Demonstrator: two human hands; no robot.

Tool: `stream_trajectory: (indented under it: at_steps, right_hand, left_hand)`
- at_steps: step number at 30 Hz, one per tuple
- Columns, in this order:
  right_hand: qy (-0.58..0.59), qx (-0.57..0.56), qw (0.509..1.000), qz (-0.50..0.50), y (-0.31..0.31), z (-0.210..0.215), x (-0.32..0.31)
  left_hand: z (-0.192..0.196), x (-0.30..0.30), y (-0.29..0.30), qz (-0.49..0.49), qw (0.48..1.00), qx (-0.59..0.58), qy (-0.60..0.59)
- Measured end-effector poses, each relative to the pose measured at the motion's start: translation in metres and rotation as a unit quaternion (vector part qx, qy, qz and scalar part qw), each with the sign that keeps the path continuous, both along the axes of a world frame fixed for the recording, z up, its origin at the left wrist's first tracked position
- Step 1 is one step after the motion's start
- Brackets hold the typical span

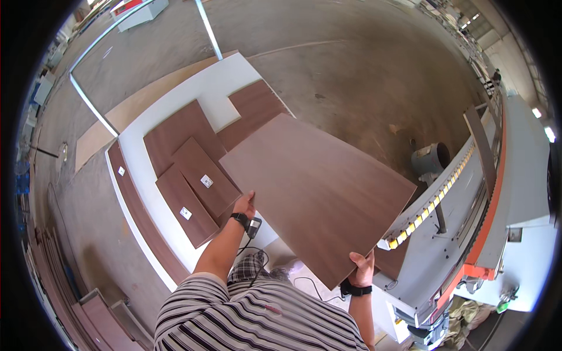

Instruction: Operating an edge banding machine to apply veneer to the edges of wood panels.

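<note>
A large brown wood-grain panel (316, 187) is held in front of me, tilted, with its far corner over a cart. My left hand (245, 203) grips its left edge. My right hand (363, 266) clasps the near right edge, thumb on top and the fingers hidden underneath. Each wrist wears a black band, and a small dark device with a cable (254, 227) hangs at the left one. Beside my left hand, smaller brown panels with white labels (202, 167) lie overlapping on a white board (216, 88).
To the right runs a long machine (433, 251) with a row of yellow-and-white rollers (421, 225) and an orange edge. A grey bin (430, 158) stands behind it. Metal rails (208, 29) rise from the cart's far side. More brown boards (96, 319) stand at the lower left.
</note>
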State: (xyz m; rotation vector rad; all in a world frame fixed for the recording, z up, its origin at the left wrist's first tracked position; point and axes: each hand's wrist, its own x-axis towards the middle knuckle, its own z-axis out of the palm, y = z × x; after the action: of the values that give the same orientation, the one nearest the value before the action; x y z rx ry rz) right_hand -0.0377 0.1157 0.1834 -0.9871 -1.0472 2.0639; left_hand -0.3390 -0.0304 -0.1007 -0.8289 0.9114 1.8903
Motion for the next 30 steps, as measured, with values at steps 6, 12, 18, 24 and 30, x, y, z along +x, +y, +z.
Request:
stream_trajectory:
  at_steps: [6,12,18,24,30]
  right_hand:
    - [-0.049,-0.065,0.997,0.010,-0.008,-0.060,-0.044]
    - [-0.140,-0.158,0.950,0.231,0.038,-0.135,-0.079]
    - [-0.173,-0.140,0.958,0.182,0.040,-0.158,-0.075]
    - [-0.218,-0.174,0.936,0.215,-0.004,-0.145,0.042]
    - [-0.283,-0.207,0.931,0.097,-0.056,-0.165,0.175]
  left_hand:
    - [0.036,0.007,-0.002,-0.034,0.997,0.055,0.031]
    - [0.037,-0.024,0.002,-0.100,0.989,0.061,0.091]
    - [0.051,-0.049,-0.002,-0.298,0.887,-0.178,0.304]
    - [0.002,0.028,-0.067,-0.424,0.839,-0.180,0.291]
    - [0.006,0.085,-0.105,-0.510,0.790,-0.220,0.261]
